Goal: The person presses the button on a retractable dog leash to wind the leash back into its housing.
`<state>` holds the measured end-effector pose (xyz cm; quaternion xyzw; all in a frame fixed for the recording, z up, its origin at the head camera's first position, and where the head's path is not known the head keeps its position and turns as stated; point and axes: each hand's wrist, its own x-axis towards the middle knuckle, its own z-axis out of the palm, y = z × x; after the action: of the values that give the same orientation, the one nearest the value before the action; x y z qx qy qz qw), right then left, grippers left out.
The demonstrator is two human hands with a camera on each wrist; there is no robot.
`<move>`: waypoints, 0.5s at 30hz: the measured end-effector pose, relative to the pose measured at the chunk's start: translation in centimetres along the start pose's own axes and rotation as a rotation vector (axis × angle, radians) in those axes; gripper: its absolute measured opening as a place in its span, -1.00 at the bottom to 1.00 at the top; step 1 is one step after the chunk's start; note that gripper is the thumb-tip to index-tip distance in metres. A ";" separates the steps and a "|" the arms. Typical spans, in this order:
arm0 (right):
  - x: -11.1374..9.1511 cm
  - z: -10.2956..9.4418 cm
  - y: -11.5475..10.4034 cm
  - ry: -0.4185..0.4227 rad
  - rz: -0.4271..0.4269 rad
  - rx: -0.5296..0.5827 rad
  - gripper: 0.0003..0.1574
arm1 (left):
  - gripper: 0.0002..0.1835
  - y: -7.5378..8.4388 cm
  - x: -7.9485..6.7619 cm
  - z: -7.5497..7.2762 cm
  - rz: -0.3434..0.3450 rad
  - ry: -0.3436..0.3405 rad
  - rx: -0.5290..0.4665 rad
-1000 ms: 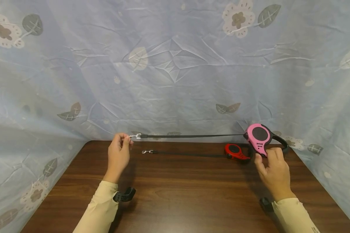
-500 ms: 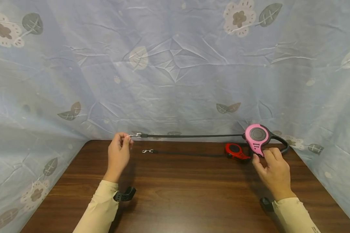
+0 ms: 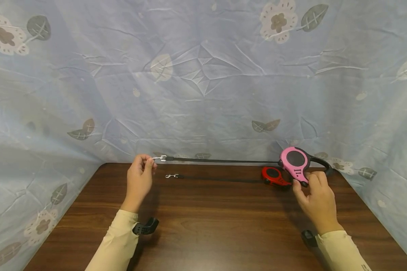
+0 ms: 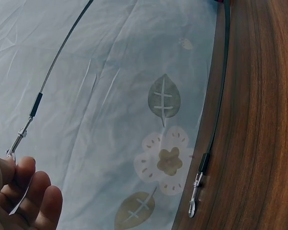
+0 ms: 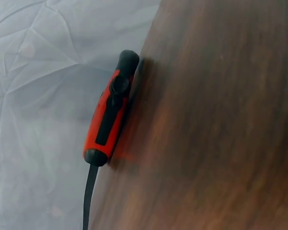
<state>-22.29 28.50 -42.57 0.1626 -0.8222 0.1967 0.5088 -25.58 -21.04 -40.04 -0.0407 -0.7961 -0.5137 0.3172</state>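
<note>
In the head view my left hand (image 3: 140, 178) pinches the silver snap hook (image 3: 159, 158) of a pink retractable dog leash (image 3: 294, 162) between thumb and forefinger. The leash's black strap (image 3: 220, 161) runs nearly level, above the table, to the pink case. My right hand (image 3: 317, 201) grips the case's lower end, the black loop handle (image 3: 322, 163) slanting off behind. Below lies a red retractable leash (image 3: 274, 177), its strap stretched left to its own snap hook (image 3: 172, 175). The left wrist view shows the pinched hook (image 4: 20, 136) from close by; the right wrist view shows no hand.
The brown wooden table (image 3: 203, 222) ends at the back against a blue floral cloth (image 3: 203, 105), which also hangs at both sides. In the right wrist view the red leash (image 5: 110, 112) stands on edge near that cloth.
The pink case has shifted left and slightly down, turning a little in my right hand. Its strap now slopes gently down toward the case. My left hand has moved slightly right.
</note>
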 end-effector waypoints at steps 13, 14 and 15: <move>0.4 0.2 -0.2 0.161 -0.056 -0.025 -0.54 | -0.82 0.6 -0.1 0.0 0.001 -0.036 0.007; 0.5 0.2 -0.2 0.171 -0.059 -0.016 -0.55 | -0.82 0.6 -0.1 0.0 -0.001 -0.039 0.008; 0.5 0.3 -0.2 0.180 -0.063 -0.010 -0.55 | -0.82 0.6 -0.1 0.0 -0.002 -0.041 0.009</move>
<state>-22.60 28.15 -42.22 0.1673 -0.7686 0.1904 0.5874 -25.23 -20.70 -39.59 -0.0487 -0.8048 -0.5094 0.3005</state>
